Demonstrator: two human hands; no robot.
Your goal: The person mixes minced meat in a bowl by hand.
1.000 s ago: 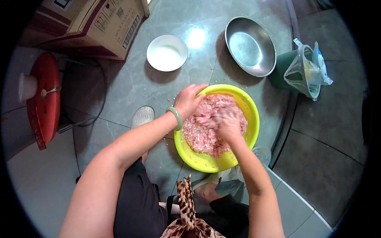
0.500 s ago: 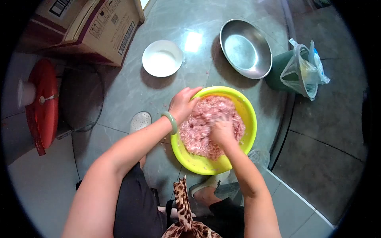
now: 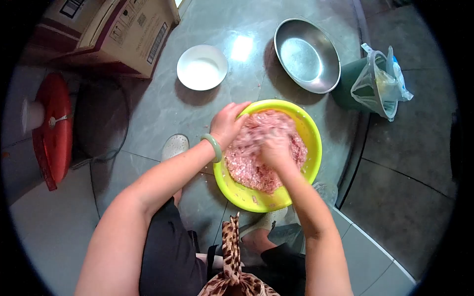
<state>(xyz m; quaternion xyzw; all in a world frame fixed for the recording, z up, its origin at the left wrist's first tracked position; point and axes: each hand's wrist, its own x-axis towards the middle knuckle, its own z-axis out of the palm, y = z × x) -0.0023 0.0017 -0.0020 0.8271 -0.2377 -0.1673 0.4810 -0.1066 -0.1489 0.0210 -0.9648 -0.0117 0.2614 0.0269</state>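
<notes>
A bright yellow-green basin point(image 3: 314, 167) sits on the floor between the feet, with a large mass of pink minced meat point(image 3: 252, 170) in it. At the basin's upper left, my left hand point(image 3: 228, 124) grips the rim, a pale green bangle point(image 3: 213, 147) around its wrist. My right hand point(image 3: 276, 150) is down in the meat, touching it near the middle. Motion blur and the meat hide its fingers, so their closure cannot be made out.
Beyond the basin are a white bowl point(image 3: 202, 67) and a steel basin point(image 3: 308, 56). A green bin point(image 3: 349, 88) with a plastic bag stands at right. Cardboard boxes point(image 3: 123, 37) are upper left; a red lid-like object point(image 3: 53, 130) with a spoon lies at far left.
My right hand has shifted slightly upward within the meat, whose surface is rearranged. My left hand keeps its hold on the rim. The whole view has moved a little.
</notes>
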